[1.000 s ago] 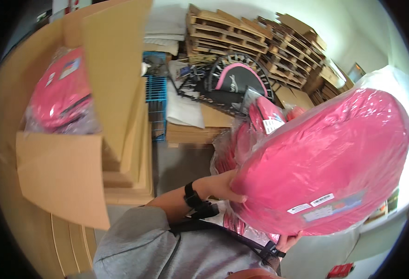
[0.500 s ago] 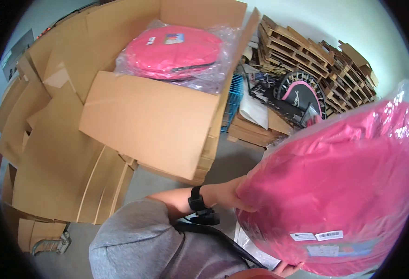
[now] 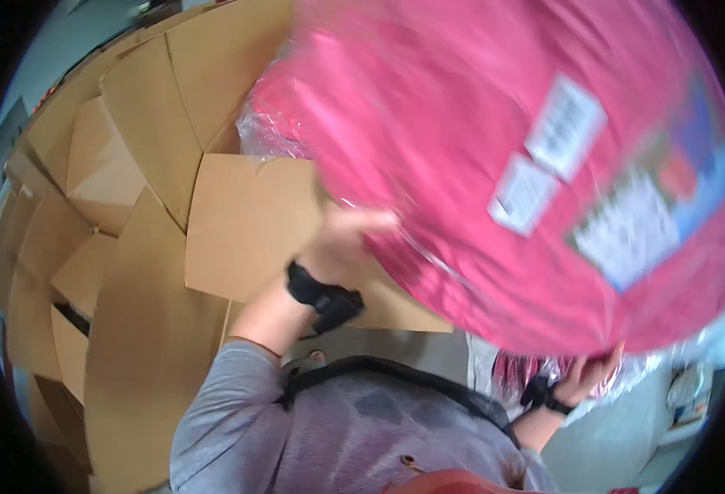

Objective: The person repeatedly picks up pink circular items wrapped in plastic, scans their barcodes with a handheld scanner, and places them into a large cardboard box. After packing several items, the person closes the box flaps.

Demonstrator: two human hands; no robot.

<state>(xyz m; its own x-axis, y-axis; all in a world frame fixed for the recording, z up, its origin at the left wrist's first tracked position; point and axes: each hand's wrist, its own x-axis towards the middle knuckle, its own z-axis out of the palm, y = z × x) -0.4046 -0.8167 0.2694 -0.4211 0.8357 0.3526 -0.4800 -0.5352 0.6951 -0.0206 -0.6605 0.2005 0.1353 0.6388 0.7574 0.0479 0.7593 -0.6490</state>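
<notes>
A large, flat, round pink bag (image 3: 445,140) in clear plastic is lifted in front of me and fills the upper right. It bears two white stickers (image 3: 568,128) and a coloured picture label. My left hand (image 3: 346,239) grips its left edge, with the thumb on the near face and the other fingers hidden behind. My right hand (image 3: 589,379) is closed on its lower edge. Behind it, another pink bag in plastic (image 3: 276,107) shows in part inside the big open cardboard carton (image 3: 251,214). What else the carton holds is hidden.
More tall open cartons (image 3: 136,321) crowd the left side. Below the lifted bag lie more pink things in clear plastic (image 3: 531,366), close to my right forearm. Grey floor (image 3: 626,436) shows at the lower right.
The pink bag has come up and leftward from my right side, and now overlaps the carton and covers the pallets from view. Both hands have risen with it, and my view has shifted.
</notes>
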